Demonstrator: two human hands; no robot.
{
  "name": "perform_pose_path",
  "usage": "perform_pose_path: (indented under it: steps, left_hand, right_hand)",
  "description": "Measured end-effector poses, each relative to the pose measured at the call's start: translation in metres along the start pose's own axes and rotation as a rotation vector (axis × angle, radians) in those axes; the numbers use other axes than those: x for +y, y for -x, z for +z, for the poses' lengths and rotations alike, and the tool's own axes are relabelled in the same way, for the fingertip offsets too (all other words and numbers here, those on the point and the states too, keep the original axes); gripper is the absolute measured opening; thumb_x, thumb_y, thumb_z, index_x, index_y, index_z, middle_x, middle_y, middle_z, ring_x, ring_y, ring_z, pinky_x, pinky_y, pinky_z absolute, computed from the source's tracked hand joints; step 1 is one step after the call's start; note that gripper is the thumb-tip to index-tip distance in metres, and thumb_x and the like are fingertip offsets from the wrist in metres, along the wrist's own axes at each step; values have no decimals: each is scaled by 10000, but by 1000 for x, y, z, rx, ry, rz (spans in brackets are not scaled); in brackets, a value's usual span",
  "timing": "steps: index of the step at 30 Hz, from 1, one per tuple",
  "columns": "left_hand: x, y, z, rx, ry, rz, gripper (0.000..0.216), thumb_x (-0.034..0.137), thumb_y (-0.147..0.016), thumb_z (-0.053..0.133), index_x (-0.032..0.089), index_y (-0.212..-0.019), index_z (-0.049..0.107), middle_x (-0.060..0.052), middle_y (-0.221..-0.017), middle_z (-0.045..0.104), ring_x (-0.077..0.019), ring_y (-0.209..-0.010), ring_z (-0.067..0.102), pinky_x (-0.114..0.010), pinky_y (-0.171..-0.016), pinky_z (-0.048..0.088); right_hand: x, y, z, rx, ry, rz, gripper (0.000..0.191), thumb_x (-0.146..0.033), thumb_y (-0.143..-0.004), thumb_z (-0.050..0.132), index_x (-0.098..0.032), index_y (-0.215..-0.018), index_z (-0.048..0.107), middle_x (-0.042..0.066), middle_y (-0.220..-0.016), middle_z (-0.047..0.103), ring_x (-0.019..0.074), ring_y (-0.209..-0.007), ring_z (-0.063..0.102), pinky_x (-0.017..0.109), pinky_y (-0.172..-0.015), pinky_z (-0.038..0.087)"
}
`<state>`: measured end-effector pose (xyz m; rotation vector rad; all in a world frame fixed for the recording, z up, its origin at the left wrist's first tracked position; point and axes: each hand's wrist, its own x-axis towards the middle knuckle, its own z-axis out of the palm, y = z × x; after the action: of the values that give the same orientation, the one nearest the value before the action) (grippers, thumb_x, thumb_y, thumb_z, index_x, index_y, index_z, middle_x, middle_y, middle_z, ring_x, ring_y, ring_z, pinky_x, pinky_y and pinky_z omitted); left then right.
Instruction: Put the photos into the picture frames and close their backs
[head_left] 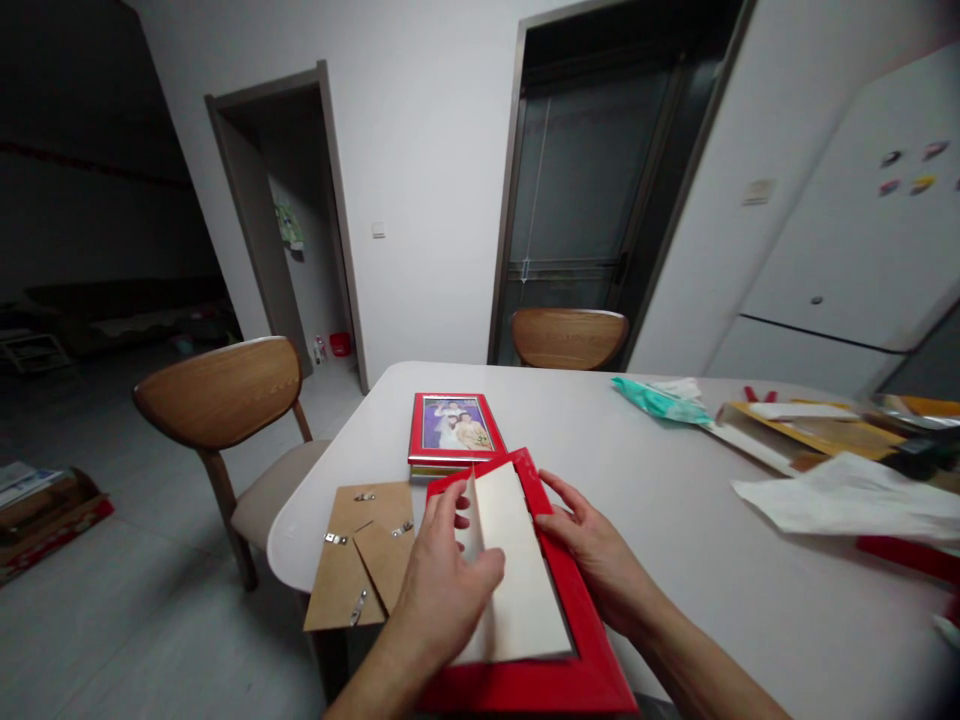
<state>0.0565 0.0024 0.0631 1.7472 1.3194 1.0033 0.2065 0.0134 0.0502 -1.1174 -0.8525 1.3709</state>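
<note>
A red picture frame (592,640) lies face down before me, tilted toward the table's near edge. A creased white sheet (525,590) sits in its opening, its left part raised. My left hand (450,565) is at that raised part, fingers curled by its edge and thumb over the sheet; the full contact is hidden. My right hand (589,545) grips the frame's right side, thumb on top. Beyond it stands a second red frame (495,425) holding a photo (454,424). To the left is a brown backing board (337,585) with metal clips and a cut stand flap.
The white table (637,480) has a rounded left corner. On its right lie a teal packet (660,402), white paper (840,495) and yellow envelopes (832,435). Wooden chairs stand at the left (225,390) and far side (570,338).
</note>
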Motion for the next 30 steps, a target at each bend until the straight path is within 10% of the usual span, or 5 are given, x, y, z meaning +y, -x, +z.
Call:
perform_pose_path:
  steps: [8, 14, 22, 30]
  left_hand:
    - [6, 2, 33, -82, -179, 75, 724, 221, -606, 523, 121, -1272, 257, -96, -1353, 257, -258, -1239, 183, -397, -1028, 168]
    - [8, -6, -5, 48, -52, 59, 596, 153, -634, 426, 152, -1220, 320, -101, -1161, 458, -219, -992, 472, -354, -837, 406]
    - [-70, -3, -60, 144, 317, -162, 569, 194, -655, 486, 152, -1184, 281, 0, -828, 508, -104, -600, 547, -225, -568, 453]
    - [-98, 7, -49, 135, -231, -146, 468, 157, -684, 404, 114, -1150, 395, -22, -782, 583, -155, -655, 567, -297, -658, 438]
  right_hand:
    - [-10, 5, 12, -5, 36, -66, 683, -212, -603, 554, -240, -1232, 287, 20, -876, 624, 128, -600, 591, 246, -550, 483]
    - [4, -8, -10, 27, 154, -38, 642, -211, -606, 549, -224, -1206, 322, 47, -922, 576, 127, -642, 589, 228, -529, 466]
    - [34, -34, -54, 162, 664, -116, 541, -257, -650, 446, -140, -1176, 396, -19, -613, 593, 129, -506, 543, 225, -474, 407]
    - [41, -44, -65, 200, 1189, -269, 403, -291, -694, 419, -169, -1062, 531, 61, -888, 636, 188, -760, 587, 276, -696, 421]
